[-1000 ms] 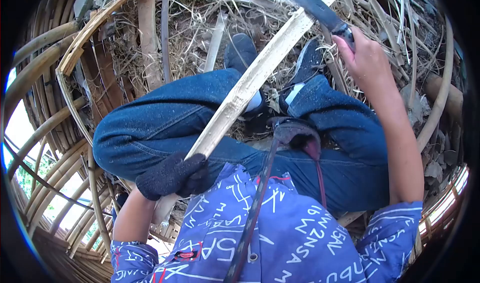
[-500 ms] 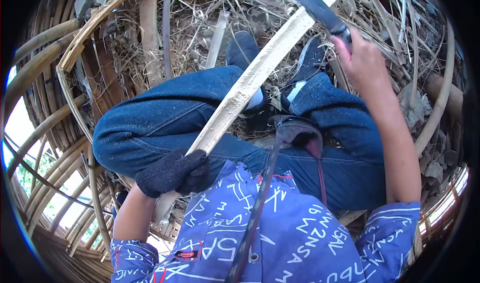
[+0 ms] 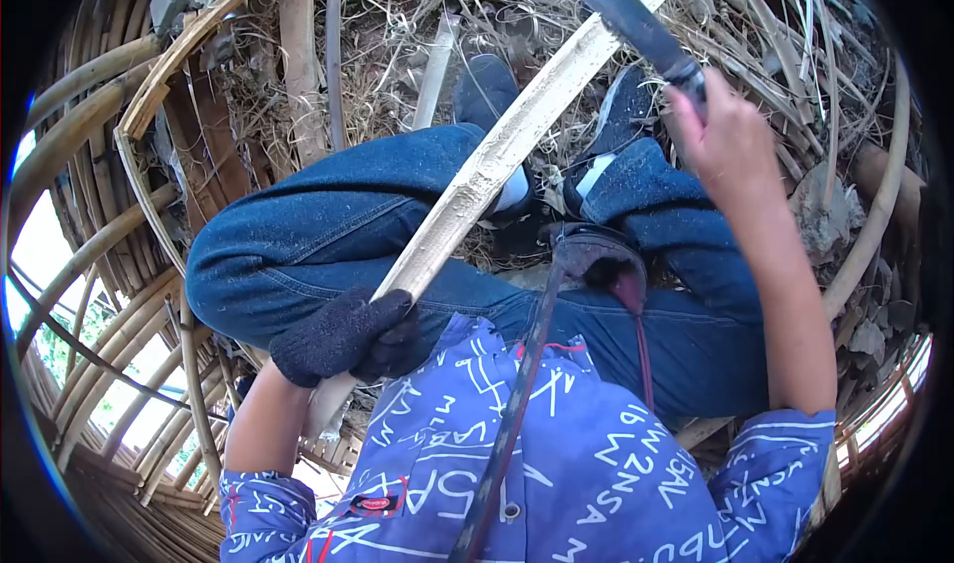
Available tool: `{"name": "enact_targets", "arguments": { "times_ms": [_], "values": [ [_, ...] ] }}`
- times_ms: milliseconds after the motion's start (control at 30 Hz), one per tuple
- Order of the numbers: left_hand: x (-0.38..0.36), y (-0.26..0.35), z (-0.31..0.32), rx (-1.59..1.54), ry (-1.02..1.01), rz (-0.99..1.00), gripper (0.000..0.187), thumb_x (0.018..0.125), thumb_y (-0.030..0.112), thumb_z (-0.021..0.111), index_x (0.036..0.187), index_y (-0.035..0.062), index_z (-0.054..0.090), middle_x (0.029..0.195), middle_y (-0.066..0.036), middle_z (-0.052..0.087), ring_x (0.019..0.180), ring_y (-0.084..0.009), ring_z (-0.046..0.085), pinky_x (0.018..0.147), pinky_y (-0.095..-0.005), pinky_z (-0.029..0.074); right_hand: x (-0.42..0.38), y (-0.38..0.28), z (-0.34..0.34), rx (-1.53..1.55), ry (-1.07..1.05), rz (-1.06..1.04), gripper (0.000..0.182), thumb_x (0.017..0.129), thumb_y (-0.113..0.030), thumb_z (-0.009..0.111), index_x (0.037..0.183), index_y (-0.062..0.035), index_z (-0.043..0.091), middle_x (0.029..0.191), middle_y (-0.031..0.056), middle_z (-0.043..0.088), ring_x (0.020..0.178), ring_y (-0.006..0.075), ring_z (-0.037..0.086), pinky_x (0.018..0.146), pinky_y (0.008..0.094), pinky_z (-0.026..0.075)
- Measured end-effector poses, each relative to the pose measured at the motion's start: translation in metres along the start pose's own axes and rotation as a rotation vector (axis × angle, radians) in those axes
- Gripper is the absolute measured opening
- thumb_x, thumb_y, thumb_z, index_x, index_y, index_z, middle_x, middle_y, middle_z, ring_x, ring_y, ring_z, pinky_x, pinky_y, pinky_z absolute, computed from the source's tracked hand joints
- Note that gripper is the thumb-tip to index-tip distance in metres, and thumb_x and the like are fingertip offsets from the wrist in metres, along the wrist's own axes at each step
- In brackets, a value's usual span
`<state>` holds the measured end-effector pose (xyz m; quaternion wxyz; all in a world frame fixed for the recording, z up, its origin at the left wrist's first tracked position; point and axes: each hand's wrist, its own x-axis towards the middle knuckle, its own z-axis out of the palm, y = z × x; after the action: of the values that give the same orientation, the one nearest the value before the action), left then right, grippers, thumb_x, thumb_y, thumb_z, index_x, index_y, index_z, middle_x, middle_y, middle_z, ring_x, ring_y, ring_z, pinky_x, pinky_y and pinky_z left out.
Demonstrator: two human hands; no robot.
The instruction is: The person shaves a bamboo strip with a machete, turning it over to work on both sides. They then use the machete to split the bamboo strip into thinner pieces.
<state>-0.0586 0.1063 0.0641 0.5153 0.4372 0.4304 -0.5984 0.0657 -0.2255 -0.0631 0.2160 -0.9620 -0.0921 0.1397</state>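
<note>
A long pale split strip of bamboo (image 3: 497,156) runs diagonally from my lap up to the top right. My left hand (image 3: 345,337), in a dark knitted glove, is wrapped round its lower end. My bare right hand (image 3: 730,131) grips the dark handle of a knife (image 3: 636,21). The broad dark blade crosses the upper part of the strip and looks to be against or just over it; contact is hard to tell. An open dark pouch (image 3: 599,265) with a strap lies between my legs.
My bent legs in blue jeans (image 3: 298,235) lie under the strip. Curly shavings (image 3: 383,66) and thin strips litter the ground ahead. Curved bamboo poles (image 3: 89,255) stand at the left, and another pole (image 3: 879,205) curves at the right. A flat stick (image 3: 435,71) lies near my shoes.
My right hand and the knife have shifted slightly down and to the right. The strip and my left hand have hardly moved.
</note>
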Motion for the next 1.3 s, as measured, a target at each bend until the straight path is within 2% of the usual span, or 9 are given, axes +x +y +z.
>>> {"name": "enact_targets", "arguments": {
  "times_ms": [67, 133, 300, 367, 500, 867, 1000, 1133, 1300],
  "values": [
    [-0.002, 0.001, -0.001, 0.052, 0.075, -0.019, 0.042, 0.096, 0.045, 0.048, 0.068, 0.0132, 0.042, 0.059, 0.004, 0.039, 0.049, -0.0071, 0.035, 0.041, -0.0219, 0.027, -0.016, -0.006, 0.0, -0.001, -0.008, -0.083, 0.031, 0.092, -0.031, 0.057, 0.088, -0.0011, 0.05, 0.063, 0.0214, 0.061, 0.061, 0.0401, 0.063, 0.053, 0.0475, 0.05],
    [0.001, 0.0, -0.005, -0.026, -0.038, 0.014, 0.043, 0.095, 0.045, 0.049, 0.068, 0.0133, 0.042, 0.059, 0.003, 0.04, 0.049, -0.007, 0.036, 0.041, -0.022, 0.027, -0.016, -0.003, -0.002, -0.002, 0.01, -0.168, 0.029, 0.093, -0.029, 0.056, 0.088, -0.0007, 0.05, 0.063, 0.0208, 0.061, 0.06, 0.0392, 0.063, 0.053, 0.0469, 0.05],
    [-0.001, 0.001, 0.001, -0.004, 0.013, 0.012, 0.043, 0.096, 0.045, 0.049, 0.068, 0.0131, 0.042, 0.059, 0.003, 0.041, 0.048, -0.007, 0.037, 0.04, -0.0219, 0.028, -0.018, -0.014, 0.003, -0.008, -0.016, -0.046, 0.03, 0.092, -0.031, 0.058, 0.089, -0.0022, 0.049, 0.062, 0.0192, 0.061, 0.058, 0.0379, 0.064, 0.053, 0.0458, 0.051],
    [-0.001, 0.005, 0.0, 0.001, 0.005, 0.018, 0.043, 0.096, 0.045, 0.048, 0.068, 0.013, 0.042, 0.059, 0.003, 0.04, 0.048, -0.0071, 0.037, 0.04, -0.0218, 0.029, -0.022, -0.012, -0.003, -0.032, 0.001, -0.191, 0.028, 0.093, -0.029, 0.056, 0.089, -0.0018, 0.05, 0.062, 0.019, 0.062, 0.059, 0.037, 0.064, 0.052, 0.0451, 0.051],
    [0.0, 0.002, 0.001, -0.039, -0.039, 0.04, 0.042, 0.097, 0.044, 0.047, 0.068, 0.0127, 0.043, 0.057, 0.003, 0.04, 0.047, -0.0074, 0.037, 0.04, -0.0217, 0.028, -0.007, -0.007, 0.005, -0.01, -0.017, -0.005, 0.03, 0.092, -0.029, 0.057, 0.09, -0.0011, 0.049, 0.063, 0.021, 0.061, 0.059, 0.0387, 0.063, 0.052, 0.0456, 0.051],
    [0.001, 0.005, 0.001, -0.022, -0.058, 0.073, 0.043, 0.097, 0.044, 0.046, 0.067, 0.0132, 0.04, 0.056, 0.004, 0.036, 0.045, -0.007, 0.033, 0.04, -0.0218, 0.026, -0.032, -0.015, 0.006, -0.008, 0.041, -0.18, 0.027, 0.092, -0.029, 0.056, 0.091, -0.0025, 0.051, 0.063, 0.0201, 0.061, 0.061, 0.0396, 0.063, 0.055, 0.0486, 0.05],
    [0.003, -0.001, 0.0, -0.067, -0.084, 0.073, 0.042, 0.097, 0.042, 0.047, 0.068, 0.0134, 0.04, 0.057, 0.005, 0.034, 0.045, -0.0065, 0.031, 0.039, -0.022, 0.025, -0.014, -0.01, 0.008, 0.001, 0.014, -0.013, 0.03, 0.09, -0.029, 0.06, 0.092, -0.0012, 0.051, 0.064, 0.0216, 0.061, 0.062, 0.0407, 0.063, 0.056, 0.0495, 0.05],
    [0.002, -0.001, -0.003, -0.043, -0.09, 0.091, 0.04, 0.097, 0.041, 0.048, 0.069, 0.0131, 0.041, 0.057, 0.005, 0.035, 0.044, -0.0058, 0.031, 0.038, -0.0223, 0.025, -0.03, -0.015, -0.002, 0.066, 0.049, -0.163, 0.026, 0.089, -0.025, 0.061, 0.092, -0.0008, 0.052, 0.066, 0.0212, 0.061, 0.064, 0.0408, 0.062, 0.056, 0.0474, 0.049],
    [0.005, -0.008, -0.01, -0.072, -0.053, 0.091, 0.039, 0.096, 0.041, 0.049, 0.072, 0.0117, 0.045, 0.057, 0.005, 0.038, 0.044, -0.0057, 0.035, 0.038, -0.0217, 0.028, -0.016, 0.014, -0.026, 0.264, -0.008, -0.033, 0.023, 0.087, -0.02, 0.063, 0.093, 0.0006, 0.054, 0.07, 0.0211, 0.062, 0.068, 0.0415, 0.062, 0.058, 0.045, 0.046]
  ]
}}
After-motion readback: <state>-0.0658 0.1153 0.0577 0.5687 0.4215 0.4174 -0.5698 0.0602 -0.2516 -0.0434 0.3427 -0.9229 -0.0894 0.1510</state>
